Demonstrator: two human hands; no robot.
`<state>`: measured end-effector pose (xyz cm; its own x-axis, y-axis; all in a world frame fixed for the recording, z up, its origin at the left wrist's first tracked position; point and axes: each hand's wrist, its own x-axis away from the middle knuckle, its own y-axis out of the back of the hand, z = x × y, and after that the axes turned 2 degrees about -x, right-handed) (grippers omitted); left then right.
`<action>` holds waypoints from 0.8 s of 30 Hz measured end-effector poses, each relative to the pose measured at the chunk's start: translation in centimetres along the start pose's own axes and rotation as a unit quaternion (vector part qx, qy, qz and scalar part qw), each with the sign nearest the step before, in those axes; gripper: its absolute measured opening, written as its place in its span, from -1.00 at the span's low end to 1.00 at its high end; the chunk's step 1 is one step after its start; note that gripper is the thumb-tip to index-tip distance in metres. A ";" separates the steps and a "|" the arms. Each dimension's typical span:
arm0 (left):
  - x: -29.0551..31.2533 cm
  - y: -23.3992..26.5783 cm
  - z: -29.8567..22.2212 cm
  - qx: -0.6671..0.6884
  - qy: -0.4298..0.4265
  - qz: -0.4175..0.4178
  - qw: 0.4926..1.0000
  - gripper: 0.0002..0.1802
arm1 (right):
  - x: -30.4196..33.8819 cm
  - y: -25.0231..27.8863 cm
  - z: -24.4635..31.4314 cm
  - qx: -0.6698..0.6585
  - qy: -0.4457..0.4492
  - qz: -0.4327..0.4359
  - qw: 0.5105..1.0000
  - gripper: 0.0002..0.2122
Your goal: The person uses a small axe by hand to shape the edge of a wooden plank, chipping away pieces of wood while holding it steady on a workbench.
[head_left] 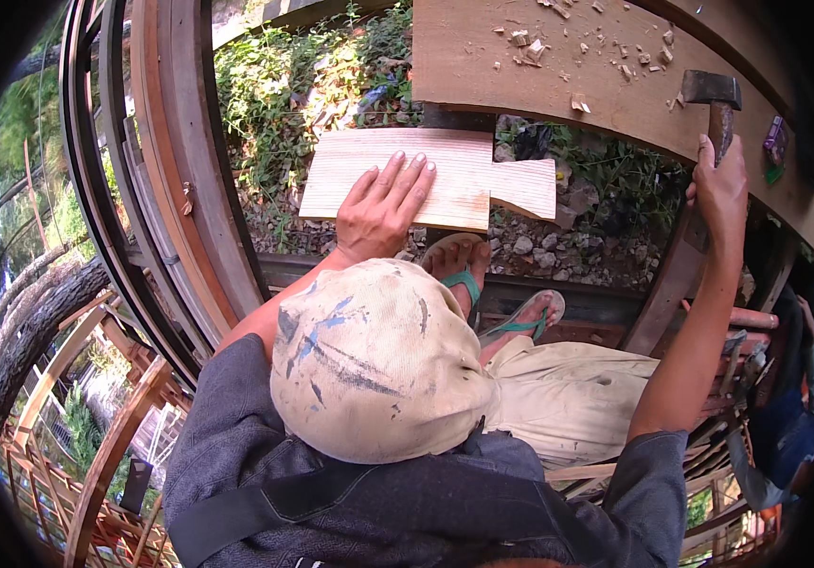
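Observation:
My left hand (pixel 388 201) lies flat on a pale, striped-grain wooden board (pixel 464 170), fingers stretched out and slightly apart. At its right end the board narrows to a stepped tongue with a curved lower edge. It lies across a dark beam (pixel 457 118). Off to the right, my right hand (pixel 719 178) is wrapped round the wooden handle of a hammer (pixel 713 90). The hammer's dark steel head is over the large plank (pixel 511 80), away from the board.
Wood chips (pixel 530 45) are scattered on the plank. A small purple packet (pixel 775 139) lies at its right. My paint-stained trouser knee (pixel 378 360) rises in the middle; my sandalled feet (pixel 464 265) are below the board. Stones and plants cover the ground. Upright timbers (pixel 189 161) stand at left.

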<state>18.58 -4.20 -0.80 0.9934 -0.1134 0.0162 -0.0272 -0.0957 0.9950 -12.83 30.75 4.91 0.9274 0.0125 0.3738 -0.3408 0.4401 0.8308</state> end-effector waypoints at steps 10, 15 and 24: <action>-7.5 4.0 2.9 0.090 0.072 0.043 0.992 -0.31 | 1.3 -0.5 0.4 -0.170 -0.044 0.018 0.984 -0.77; -11.1 4.2 4.3 0.061 0.085 0.087 0.991 -0.62 | 11.3 -2.8 2.1 -0.328 -0.005 -0.002 0.945 -0.77; -13.4 4.3 3.3 0.081 0.042 0.037 0.995 -0.68 | 19.6 -7.0 6.0 -0.396 -0.048 -0.013 0.917 -0.65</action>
<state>4.75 -6.36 2.92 0.9937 -0.0442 0.1033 -0.1111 -0.2492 0.9621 6.79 22.55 8.90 0.9027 -0.0694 0.4246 -0.0653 0.9533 0.2948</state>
